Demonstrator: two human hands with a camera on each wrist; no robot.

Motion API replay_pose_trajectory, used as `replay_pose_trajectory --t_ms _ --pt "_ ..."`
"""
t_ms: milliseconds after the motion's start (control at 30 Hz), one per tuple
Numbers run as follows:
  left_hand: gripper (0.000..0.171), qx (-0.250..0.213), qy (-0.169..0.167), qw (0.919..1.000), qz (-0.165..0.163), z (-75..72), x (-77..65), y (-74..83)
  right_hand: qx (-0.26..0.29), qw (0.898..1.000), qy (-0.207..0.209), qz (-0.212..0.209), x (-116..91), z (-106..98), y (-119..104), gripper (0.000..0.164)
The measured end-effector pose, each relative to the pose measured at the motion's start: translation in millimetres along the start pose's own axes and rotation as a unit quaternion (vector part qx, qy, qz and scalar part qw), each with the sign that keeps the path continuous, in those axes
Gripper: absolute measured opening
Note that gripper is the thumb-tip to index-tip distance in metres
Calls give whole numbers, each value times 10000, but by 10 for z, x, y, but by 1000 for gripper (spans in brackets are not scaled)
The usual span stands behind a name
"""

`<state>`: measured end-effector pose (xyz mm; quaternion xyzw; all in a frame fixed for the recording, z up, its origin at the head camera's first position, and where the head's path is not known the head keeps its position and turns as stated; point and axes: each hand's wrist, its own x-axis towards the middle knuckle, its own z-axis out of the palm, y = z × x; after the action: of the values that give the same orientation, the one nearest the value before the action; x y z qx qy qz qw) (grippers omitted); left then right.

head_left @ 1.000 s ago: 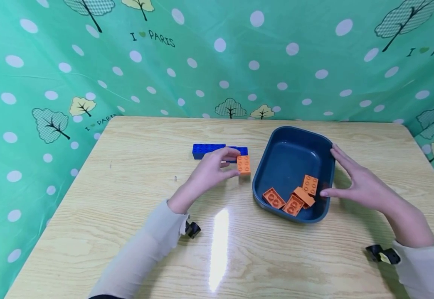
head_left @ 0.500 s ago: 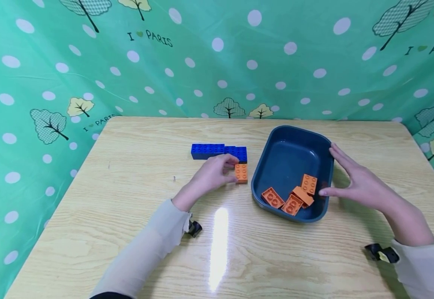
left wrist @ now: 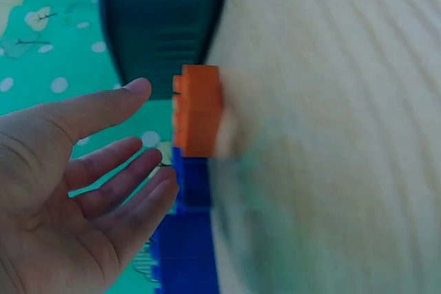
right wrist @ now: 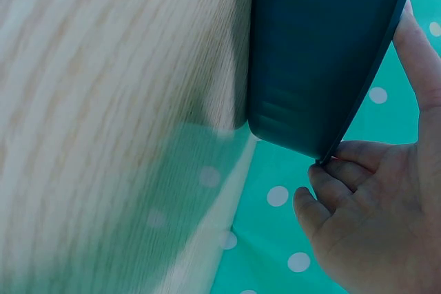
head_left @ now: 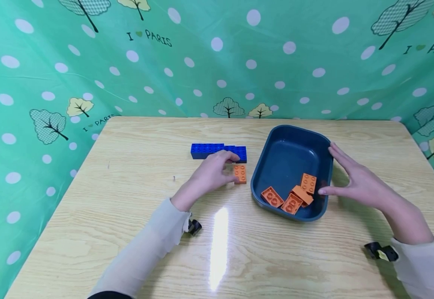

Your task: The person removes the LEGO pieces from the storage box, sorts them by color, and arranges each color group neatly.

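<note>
An orange brick (head_left: 240,174) with studs on top lies on the table in front of the blue bricks. My left hand (head_left: 211,171) is beside it, thumb and fingers parted around its left side; in the left wrist view a gap shows between the fingertips (left wrist: 167,185) and the brick (left wrist: 201,111). My right hand (head_left: 364,185) rests at the right side of a dark blue box (head_left: 260,166), its thumb (head_left: 331,190) over the rim and its fingers spread along the edge. Several orange bricks (head_left: 292,203) lie inside, some with hollow undersides up.
Behind the left hand, dark blue bricks (head_left: 206,151) stand in a row, the right ones partly covered by its fingers. A green dotted cloth (head_left: 187,83) hangs at the back edge of the wooden table (head_left: 127,187). A bright glare streak marks the table's middle.
The orange brick went from near the blue bricks, in my left hand, down onto the table in front of them. My left fingers then parted from it. The right hand and box stayed put.
</note>
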<state>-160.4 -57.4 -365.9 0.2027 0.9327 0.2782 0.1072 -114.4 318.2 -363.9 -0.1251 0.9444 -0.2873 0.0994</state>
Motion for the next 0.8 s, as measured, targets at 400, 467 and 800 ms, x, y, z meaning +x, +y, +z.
replay_pose_trajectory --t_ms 400,467,800 --pt "44 -338 531 9962 595 -159 -23 374 -27 10000 -10 -35 -3 -7 -9 117" --pt "44 -410 550 9949 744 -162 -19 454 -16 10000 -12 -29 -3 -7 -11 117" --pt "42 -526 319 9881 1408 44 19 849 -45 9999 -78 129 -4 -6 -26 118"
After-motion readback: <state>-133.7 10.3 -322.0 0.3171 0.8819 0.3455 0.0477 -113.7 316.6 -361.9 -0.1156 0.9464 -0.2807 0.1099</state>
